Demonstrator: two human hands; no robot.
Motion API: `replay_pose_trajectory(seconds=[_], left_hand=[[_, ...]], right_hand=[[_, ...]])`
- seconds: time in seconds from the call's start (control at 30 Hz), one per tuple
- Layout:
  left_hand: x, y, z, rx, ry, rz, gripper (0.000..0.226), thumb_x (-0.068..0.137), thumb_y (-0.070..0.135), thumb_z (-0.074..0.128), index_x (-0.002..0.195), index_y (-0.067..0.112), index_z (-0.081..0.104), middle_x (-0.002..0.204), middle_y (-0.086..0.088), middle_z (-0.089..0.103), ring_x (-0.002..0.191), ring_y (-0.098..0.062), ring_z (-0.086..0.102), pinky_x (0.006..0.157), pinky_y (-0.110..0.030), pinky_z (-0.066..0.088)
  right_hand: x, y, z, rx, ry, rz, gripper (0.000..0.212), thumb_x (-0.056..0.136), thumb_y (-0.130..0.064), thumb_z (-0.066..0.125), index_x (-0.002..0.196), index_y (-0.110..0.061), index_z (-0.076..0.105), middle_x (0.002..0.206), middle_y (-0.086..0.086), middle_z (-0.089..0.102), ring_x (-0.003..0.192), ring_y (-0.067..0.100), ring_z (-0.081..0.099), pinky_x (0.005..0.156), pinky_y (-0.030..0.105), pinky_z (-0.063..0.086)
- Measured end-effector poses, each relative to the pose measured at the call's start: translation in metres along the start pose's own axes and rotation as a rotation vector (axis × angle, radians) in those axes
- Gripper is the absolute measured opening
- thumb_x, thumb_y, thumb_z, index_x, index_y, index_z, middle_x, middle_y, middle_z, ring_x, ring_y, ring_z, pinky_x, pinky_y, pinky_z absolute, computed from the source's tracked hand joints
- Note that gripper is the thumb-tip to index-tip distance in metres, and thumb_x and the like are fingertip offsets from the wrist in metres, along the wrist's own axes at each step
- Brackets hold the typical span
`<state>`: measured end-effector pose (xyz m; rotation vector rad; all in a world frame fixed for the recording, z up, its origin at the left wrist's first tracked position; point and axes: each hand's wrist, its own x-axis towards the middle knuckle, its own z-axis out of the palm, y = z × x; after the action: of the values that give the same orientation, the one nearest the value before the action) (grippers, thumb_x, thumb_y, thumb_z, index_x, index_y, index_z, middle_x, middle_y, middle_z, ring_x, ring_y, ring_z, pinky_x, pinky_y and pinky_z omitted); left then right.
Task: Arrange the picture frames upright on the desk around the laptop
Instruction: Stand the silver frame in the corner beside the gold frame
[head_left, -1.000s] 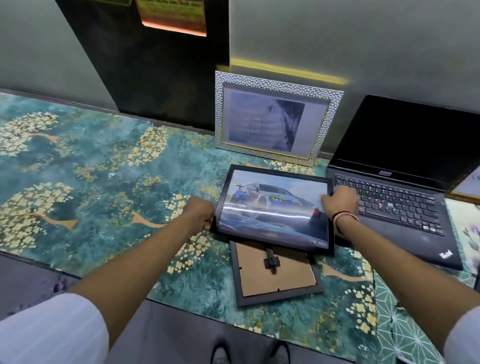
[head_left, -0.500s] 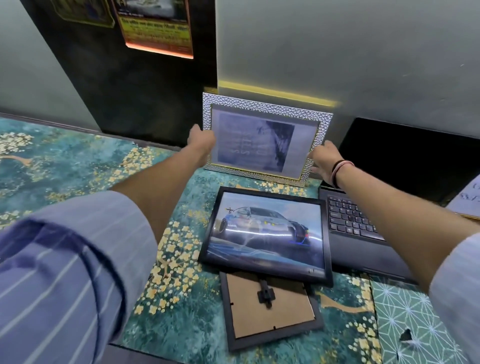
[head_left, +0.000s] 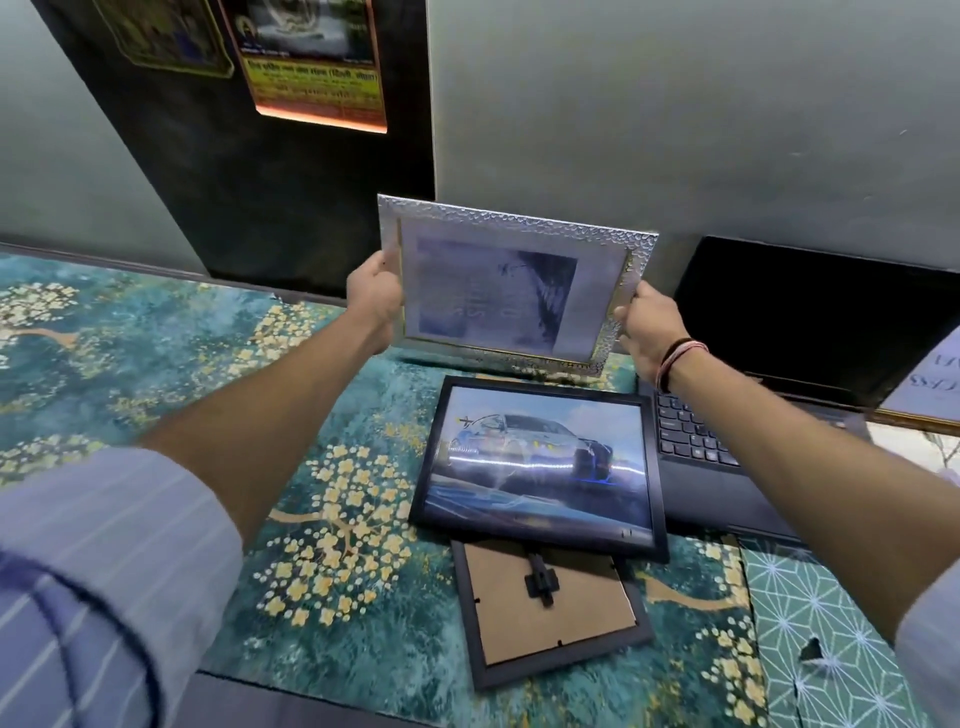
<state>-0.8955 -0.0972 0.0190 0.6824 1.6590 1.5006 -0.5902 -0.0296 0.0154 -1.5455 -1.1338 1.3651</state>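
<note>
A silver textured picture frame (head_left: 511, 228) hangs in the air just off the desk, near the wall. My left hand (head_left: 375, 299) grips its left edge and my right hand (head_left: 644, 325) grips its right edge. Below it a black frame with a car picture (head_left: 540, 465) lies flat, face up, partly over another black frame (head_left: 545, 613) that lies face down with its brown back and stand showing. The open black laptop (head_left: 810, 312) stands to the right, screen dark.
The desk carries a teal cover with yellow blossom trees (head_left: 332, 525). A gold-edged frame (head_left: 930, 387) leans at the far right over the laptop. A green patterned mat (head_left: 831, 649) lies at the front right. Posters (head_left: 311, 57) hang on the dark wall panel.
Both hands left the car frame and reached to the silver frame by the wall. They took hold of its sides and lifted it off the desk, toward me.
</note>
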Motion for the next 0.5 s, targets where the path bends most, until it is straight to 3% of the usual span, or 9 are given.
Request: replay_pose_trajectory(seconds=[0.07,0.1,0.17,0.2,0.27,0.3,0.43,0.5], left_hand=[[-0.015,0.003,-0.01,0.011,0.029,0.037,0.03,0.104,0.007,0.047,0.119,0.01,0.073,0.102,0.0,0.075,0.076,-0.003,0.066,0.067,-0.013,0.057],[-0.022,0.003,-0.015,0.033,0.031,0.047,0.035,0.101,0.0,0.046,0.122,0.01,0.072,0.105,0.001,0.074,0.079,-0.002,0.065,0.068,-0.01,0.055],[-0.032,0.004,-0.024,0.074,0.029,0.04,0.05,0.091,-0.01,0.048,0.133,0.009,0.067,0.119,0.002,0.073,0.097,-0.006,0.067,0.083,-0.012,0.055],[-0.039,0.006,-0.027,0.1,0.035,0.044,0.052,0.089,-0.008,0.051,0.137,0.008,0.065,0.128,0.002,0.071,0.111,-0.011,0.067,0.096,-0.019,0.053],[-0.056,0.008,-0.025,0.125,0.037,0.061,0.052,0.088,-0.001,0.058,0.139,0.008,0.062,0.135,0.001,0.068,0.125,-0.014,0.062,0.109,-0.03,0.047],[-0.067,0.01,-0.02,0.116,0.03,0.07,0.05,0.089,0.0,0.06,0.138,0.006,0.063,0.135,0.002,0.067,0.124,-0.013,0.062,0.11,-0.029,0.046],[-0.118,0.016,0.019,0.075,-0.012,0.128,0.041,0.092,-0.004,0.064,0.133,-0.002,0.064,0.129,-0.007,0.069,0.111,-0.009,0.063,0.101,-0.02,0.05],[-0.135,0.018,0.042,0.04,-0.055,0.161,0.038,0.092,-0.005,0.065,0.13,-0.006,0.065,0.125,-0.009,0.069,0.106,-0.006,0.066,0.095,-0.014,0.052]], right_hand=[[-0.013,-0.001,-0.004,0.023,-0.016,-0.038,0.048,0.091,0.001,0.033,0.127,-0.015,0.061,0.08,-0.007,0.057,0.069,0.008,0.043,0.069,0.028,0.038],[-0.02,-0.001,-0.007,0.037,-0.025,-0.055,0.05,0.088,-0.001,0.039,0.133,-0.012,0.058,0.093,-0.005,0.066,0.075,0.008,0.049,0.071,0.026,0.041],[-0.034,0.0,-0.018,0.056,-0.006,-0.075,0.065,0.079,-0.009,0.047,0.144,-0.011,0.049,0.127,0.001,0.068,0.1,0.011,0.06,0.089,0.026,0.049],[-0.038,0.001,-0.026,0.065,0.0,-0.087,0.069,0.077,-0.011,0.048,0.146,-0.012,0.048,0.134,0.0,0.065,0.11,0.013,0.062,0.101,0.031,0.05],[-0.057,-0.003,-0.042,0.069,0.034,-0.11,0.062,0.082,-0.007,0.046,0.143,-0.012,0.05,0.134,0.0,0.065,0.114,0.014,0.062,0.106,0.035,0.048],[-0.071,-0.009,-0.052,0.062,0.062,-0.132,0.055,0.086,-0.003,0.043,0.14,-0.012,0.054,0.132,0.0,0.066,0.11,0.013,0.062,0.104,0.031,0.049],[-0.106,-0.002,-0.114,-0.01,0.216,-0.165,0.038,0.095,-0.006,0.041,0.126,-0.012,0.063,0.119,0.0,0.067,0.099,0.007,0.057,0.092,0.024,0.044],[-0.124,0.005,-0.145,-0.026,0.249,-0.171,0.023,0.097,-0.005,0.042,0.102,-0.012,0.063,0.094,-0.005,0.062,0.078,-0.002,0.051,0.075,0.017,0.041]])
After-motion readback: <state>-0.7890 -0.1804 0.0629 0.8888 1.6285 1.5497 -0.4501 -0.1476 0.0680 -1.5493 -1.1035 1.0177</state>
